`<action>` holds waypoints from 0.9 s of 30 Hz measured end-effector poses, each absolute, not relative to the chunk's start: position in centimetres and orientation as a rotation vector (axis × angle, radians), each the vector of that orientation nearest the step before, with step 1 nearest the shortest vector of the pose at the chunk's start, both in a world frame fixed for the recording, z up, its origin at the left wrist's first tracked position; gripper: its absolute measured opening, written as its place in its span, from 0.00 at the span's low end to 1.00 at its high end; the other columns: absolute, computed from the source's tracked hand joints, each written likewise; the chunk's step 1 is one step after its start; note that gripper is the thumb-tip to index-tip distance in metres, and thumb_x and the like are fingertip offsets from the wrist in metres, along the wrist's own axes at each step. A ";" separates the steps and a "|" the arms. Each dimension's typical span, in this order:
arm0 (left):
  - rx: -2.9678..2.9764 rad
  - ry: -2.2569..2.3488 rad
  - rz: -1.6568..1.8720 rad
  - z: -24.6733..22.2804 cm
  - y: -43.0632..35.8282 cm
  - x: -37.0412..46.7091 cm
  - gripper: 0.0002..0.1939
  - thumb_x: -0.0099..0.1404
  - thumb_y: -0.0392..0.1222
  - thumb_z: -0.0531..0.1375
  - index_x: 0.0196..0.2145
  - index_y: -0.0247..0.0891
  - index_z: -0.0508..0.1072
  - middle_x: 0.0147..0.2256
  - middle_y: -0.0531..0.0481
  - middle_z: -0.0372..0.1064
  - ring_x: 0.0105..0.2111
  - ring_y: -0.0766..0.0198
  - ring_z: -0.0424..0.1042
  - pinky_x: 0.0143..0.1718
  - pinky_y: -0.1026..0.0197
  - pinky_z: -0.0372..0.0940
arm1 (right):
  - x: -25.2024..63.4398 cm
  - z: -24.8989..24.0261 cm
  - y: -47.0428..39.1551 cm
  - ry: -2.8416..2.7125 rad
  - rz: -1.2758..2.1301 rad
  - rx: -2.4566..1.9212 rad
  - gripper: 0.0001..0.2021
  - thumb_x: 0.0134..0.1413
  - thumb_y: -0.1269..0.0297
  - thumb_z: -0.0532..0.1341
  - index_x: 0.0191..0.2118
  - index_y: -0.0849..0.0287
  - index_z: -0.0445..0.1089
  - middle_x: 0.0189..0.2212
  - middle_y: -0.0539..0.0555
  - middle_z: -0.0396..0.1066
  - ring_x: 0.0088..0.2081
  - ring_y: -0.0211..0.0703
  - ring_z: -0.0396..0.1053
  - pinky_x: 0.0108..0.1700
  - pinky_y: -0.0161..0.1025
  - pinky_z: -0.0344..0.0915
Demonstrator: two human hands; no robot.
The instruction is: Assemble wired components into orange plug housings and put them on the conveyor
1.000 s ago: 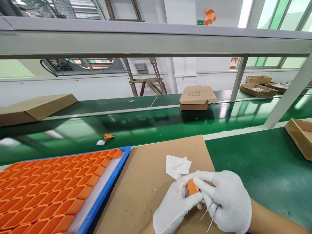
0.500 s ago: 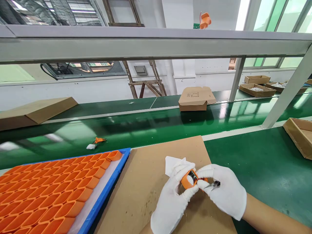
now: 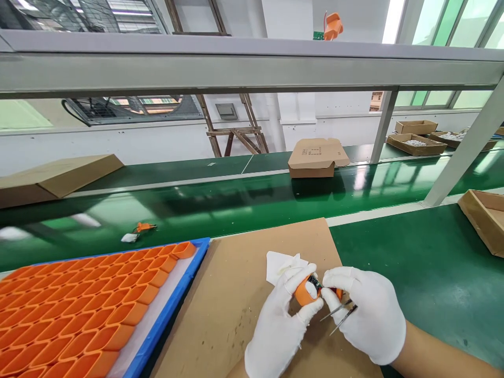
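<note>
My left hand (image 3: 277, 323), in a white glove, pinches a small orange plastic housing (image 3: 304, 293) between thumb and fingers. A dark green circuit board (image 3: 315, 282) shows in its opening, with something white beside it. My right hand (image 3: 364, 310), gloved as well, has its fingertips closed close to the housing's right side. Metal tweezers (image 3: 343, 314) are tucked in that hand, their two tips apart and pointing down left. An orange part (image 3: 338, 294) shows partly behind its fingers; how it is held is hidden. White paper (image 3: 277, 265) lies behind my left hand.
Cardboard (image 3: 232, 294) lies under my hands. At left, a blue-edged tray (image 3: 167, 302) carries rows of orange shells (image 3: 79, 310). An orange piece (image 3: 144, 227) rides on the green belt (image 3: 220, 207). A cardboard box (image 3: 317, 157) stands behind; a metal bar (image 3: 252, 65) crosses above.
My right hand has shifted slightly right, and the tweezers have swung so both tips show. The housing has turned a little in my left hand. The orange piece on the belt has moved left.
</note>
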State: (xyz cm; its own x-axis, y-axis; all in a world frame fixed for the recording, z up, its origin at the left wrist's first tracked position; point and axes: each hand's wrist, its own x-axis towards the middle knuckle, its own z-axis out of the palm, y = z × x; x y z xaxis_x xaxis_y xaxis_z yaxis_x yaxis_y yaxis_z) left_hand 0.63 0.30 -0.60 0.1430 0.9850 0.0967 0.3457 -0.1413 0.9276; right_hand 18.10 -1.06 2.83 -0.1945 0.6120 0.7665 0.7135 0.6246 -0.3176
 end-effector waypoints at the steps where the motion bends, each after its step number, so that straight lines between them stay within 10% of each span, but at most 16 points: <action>1: 1.634 1.309 1.020 -0.7 0.3 0.6 0.23 0.59 0.42 0.63 0.52 0.53 0.74 0.60 0.51 0.67 0.66 0.49 0.54 0.68 0.39 0.50 | 18.1 2.8 -1.2 -1.900 -0.176 -1.062 0.08 0.58 0.74 0.58 0.40 0.55 0.70 0.30 0.47 0.76 0.26 0.33 0.69 0.29 0.34 0.60; 8: 1.671 1.286 1.119 -1.3 0.2 0.7 0.23 0.60 0.39 0.63 0.53 0.52 0.74 0.59 0.49 0.68 0.65 0.49 0.58 0.66 0.41 0.55 | 17.9 2.5 -1.8 -1.912 -0.104 -1.143 0.24 0.55 0.79 0.54 0.54 0.50 0.68 0.27 0.46 0.72 0.23 0.33 0.64 0.27 0.34 0.57; 18: 1.809 1.247 1.212 -1.8 -0.5 0.7 0.25 0.61 0.37 0.63 0.55 0.54 0.72 0.60 0.49 0.67 0.65 0.50 0.59 0.65 0.42 0.58 | 17.1 2.7 -2.7 -2.090 -0.315 -1.285 0.24 0.43 0.78 0.52 0.46 0.56 0.73 0.24 0.48 0.71 0.19 0.37 0.61 0.20 0.38 0.49; 27: 1.815 1.273 1.261 -1.7 -1.0 1.0 0.26 0.61 0.35 0.62 0.55 0.55 0.72 0.59 0.50 0.68 0.62 0.52 0.64 0.62 0.47 0.63 | 16.4 2.2 -3.0 -1.918 -0.216 -1.281 0.22 0.55 0.76 0.50 0.51 0.54 0.71 0.26 0.49 0.73 0.19 0.37 0.62 0.20 0.37 0.51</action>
